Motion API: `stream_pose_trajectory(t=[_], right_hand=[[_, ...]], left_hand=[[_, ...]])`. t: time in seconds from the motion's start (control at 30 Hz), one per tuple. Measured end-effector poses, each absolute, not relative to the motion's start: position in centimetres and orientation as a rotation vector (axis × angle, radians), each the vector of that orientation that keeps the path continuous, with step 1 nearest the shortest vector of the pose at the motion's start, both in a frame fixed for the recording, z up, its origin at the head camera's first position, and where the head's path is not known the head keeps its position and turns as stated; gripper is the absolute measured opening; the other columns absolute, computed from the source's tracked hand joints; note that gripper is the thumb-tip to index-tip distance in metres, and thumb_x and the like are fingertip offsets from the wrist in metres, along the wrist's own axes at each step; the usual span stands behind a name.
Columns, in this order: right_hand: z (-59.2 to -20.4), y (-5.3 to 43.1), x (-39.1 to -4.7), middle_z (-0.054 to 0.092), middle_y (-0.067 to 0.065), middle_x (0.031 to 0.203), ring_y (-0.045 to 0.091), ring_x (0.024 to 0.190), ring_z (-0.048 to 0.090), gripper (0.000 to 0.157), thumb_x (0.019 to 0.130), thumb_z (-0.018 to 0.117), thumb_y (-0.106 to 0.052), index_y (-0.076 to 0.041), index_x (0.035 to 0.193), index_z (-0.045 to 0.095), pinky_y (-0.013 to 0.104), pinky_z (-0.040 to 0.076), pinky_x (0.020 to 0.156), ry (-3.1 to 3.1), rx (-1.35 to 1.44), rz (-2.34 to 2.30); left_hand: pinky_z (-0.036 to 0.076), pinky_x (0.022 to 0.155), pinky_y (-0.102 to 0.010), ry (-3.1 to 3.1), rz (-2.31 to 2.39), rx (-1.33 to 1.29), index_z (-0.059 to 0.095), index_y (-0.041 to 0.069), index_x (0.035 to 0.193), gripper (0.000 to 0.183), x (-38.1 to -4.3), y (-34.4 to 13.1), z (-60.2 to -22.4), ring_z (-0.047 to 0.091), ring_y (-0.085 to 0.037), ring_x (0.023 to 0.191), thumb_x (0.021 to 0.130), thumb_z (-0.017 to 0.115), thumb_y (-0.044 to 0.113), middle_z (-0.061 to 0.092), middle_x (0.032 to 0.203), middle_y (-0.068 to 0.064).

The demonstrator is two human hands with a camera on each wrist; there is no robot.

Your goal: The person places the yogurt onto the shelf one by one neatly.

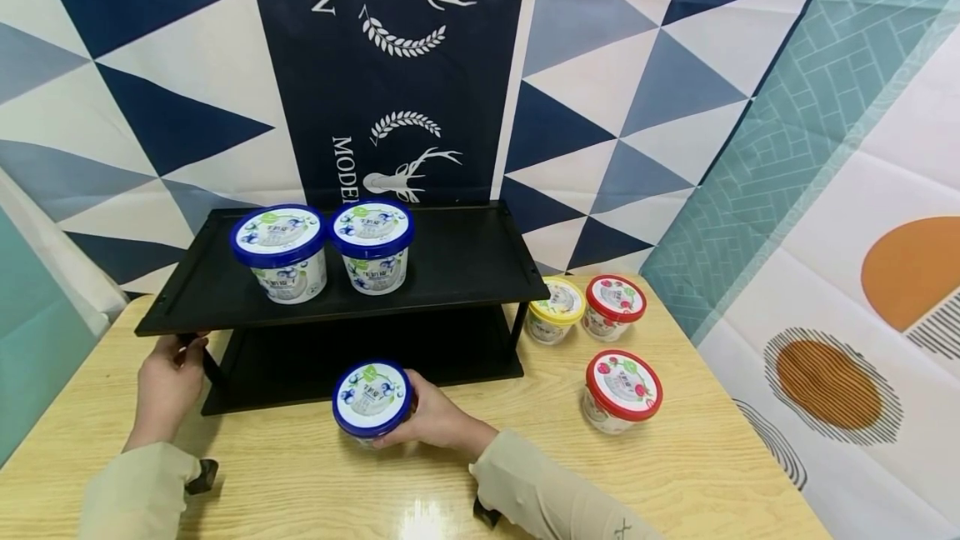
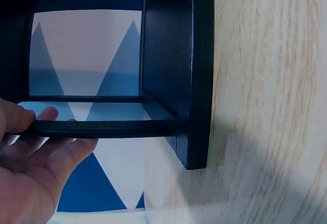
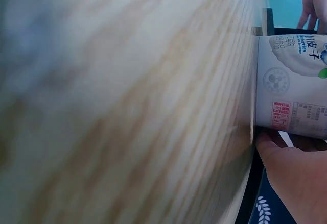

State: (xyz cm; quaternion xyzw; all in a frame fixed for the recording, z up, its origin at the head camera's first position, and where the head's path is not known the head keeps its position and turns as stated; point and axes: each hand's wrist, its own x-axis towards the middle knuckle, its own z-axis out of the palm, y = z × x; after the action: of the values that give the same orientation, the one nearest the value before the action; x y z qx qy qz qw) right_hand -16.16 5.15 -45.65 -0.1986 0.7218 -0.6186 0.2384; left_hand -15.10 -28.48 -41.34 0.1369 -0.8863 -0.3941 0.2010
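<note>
In front of the black two-tier shelf (image 1: 457, 273), my right hand (image 1: 438, 417) grips a blue-lidded tub (image 1: 372, 397) from its right side. The tub stands upright, low over the wooden table, and its printed white wall (image 3: 291, 86) shows in the right wrist view. At the shelf's front left corner, my left hand (image 1: 171, 377) holds the thin black post (image 2: 107, 128), thumb on one side and fingers on the other. Two more blue-lidded tubs, one at the left (image 1: 288, 269) and one beside it (image 1: 377, 261), sit on the top tier.
Right of the shelf stand a yellow-lidded tub (image 1: 553, 311) and a red-lidded tub (image 1: 613, 307) side by side. Another red-lidded tub (image 1: 621, 390) is nearer on the wooden table (image 1: 300, 482). A patterned cloth (image 1: 585, 107) hangs behind the shelf.
</note>
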Motion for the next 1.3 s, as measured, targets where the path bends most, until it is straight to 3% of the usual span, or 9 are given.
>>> stream_pose_trajectory(t=[0.03,0.27,0.53,0.7,0.9,1.07,1.3], right_hand=[[-45.7,5.1,-16.2,0.049,0.001,0.131,0.016,0.122,0.048,0.088,0.067,0.082,-0.003,-0.017,0.139,0.034,0.034,0.039,0.109,1.967,-0.543,-1.706],[-45.8,5.2,-16.2,0.047,0.001,0.135,0.017,0.125,0.046,0.092,0.068,0.081,-0.002,-0.019,0.143,0.030,0.033,0.038,0.110,1.937,-0.555,-1.717],[-45.8,5.1,-16.4,0.052,-0.002,0.130,0.013,0.120,0.049,0.087,0.068,0.082,-0.006,-0.019,0.140,0.036,0.032,0.039,0.108,1.992,-0.583,-1.647],[-45.9,5.0,-16.3,0.052,-0.002,0.130,0.013,0.120,0.049,0.086,0.068,0.082,-0.005,-0.020,0.140,0.037,0.030,0.039,0.107,1.978,-0.603,-1.675],[-45.7,5.2,-16.4,0.052,-0.001,0.130,0.014,0.120,0.048,0.083,0.069,0.081,-0.006,-0.020,0.139,0.038,0.037,0.037,0.109,1.989,-0.597,-1.683],[-45.6,5.4,-16.4,0.052,-0.001,0.130,0.015,0.120,0.048,0.084,0.069,0.082,-0.008,-0.021,0.139,0.038,0.039,0.036,0.110,1.996,-0.572,-1.675],[-45.4,6.2,-16.6,0.053,-0.003,0.129,0.017,0.121,0.048,0.083,0.068,0.083,-0.010,-0.023,0.138,0.040,0.042,0.036,0.110,1.991,-0.519,-1.691]], left_hand=[[0.044,0.090,-0.053,-2.473,-1.106,0.380,0.051,-0.006,0.118,0.035,-15.1,-28.4,-41.3,0.049,-0.042,0.114,0.099,0.032,0.016,0.052,0.125,-0.030],[0.046,0.088,-0.045,-2.478,-1.103,0.419,0.052,-0.005,0.118,0.033,-15.1,-28.3,-41.2,0.050,-0.039,0.113,0.099,0.033,0.015,0.054,0.123,-0.028],[0.044,0.090,-0.054,-2.501,-1.124,0.431,0.049,-0.007,0.121,0.036,-14.8,-28.5,-41.2,0.048,-0.044,0.115,0.099,0.031,0.015,0.051,0.126,-0.032],[0.046,0.088,-0.051,-2.504,-1.119,0.432,0.049,-0.006,0.121,0.035,-14.9,-28.4,-41.3,0.049,-0.043,0.115,0.099,0.031,0.015,0.051,0.127,-0.031],[0.047,0.087,-0.045,-2.478,-1.139,0.430,0.051,-0.006,0.119,0.034,-15.1,-28.4,-41.4,0.050,-0.041,0.114,0.099,0.033,0.016,0.052,0.126,-0.030],[0.046,0.091,-0.054,-2.469,-1.135,0.418,0.050,-0.006,0.120,0.034,-15.2,-28.4,-41.4,0.049,-0.042,0.115,0.099,0.032,0.015,0.051,0.126,-0.030],[0.043,0.094,-0.057,-2.455,-1.163,0.392,0.049,-0.007,0.119,0.033,-15.2,-28.4,-41.3,0.049,-0.044,0.115,0.099,0.033,0.015,0.051,0.125,-0.031]])
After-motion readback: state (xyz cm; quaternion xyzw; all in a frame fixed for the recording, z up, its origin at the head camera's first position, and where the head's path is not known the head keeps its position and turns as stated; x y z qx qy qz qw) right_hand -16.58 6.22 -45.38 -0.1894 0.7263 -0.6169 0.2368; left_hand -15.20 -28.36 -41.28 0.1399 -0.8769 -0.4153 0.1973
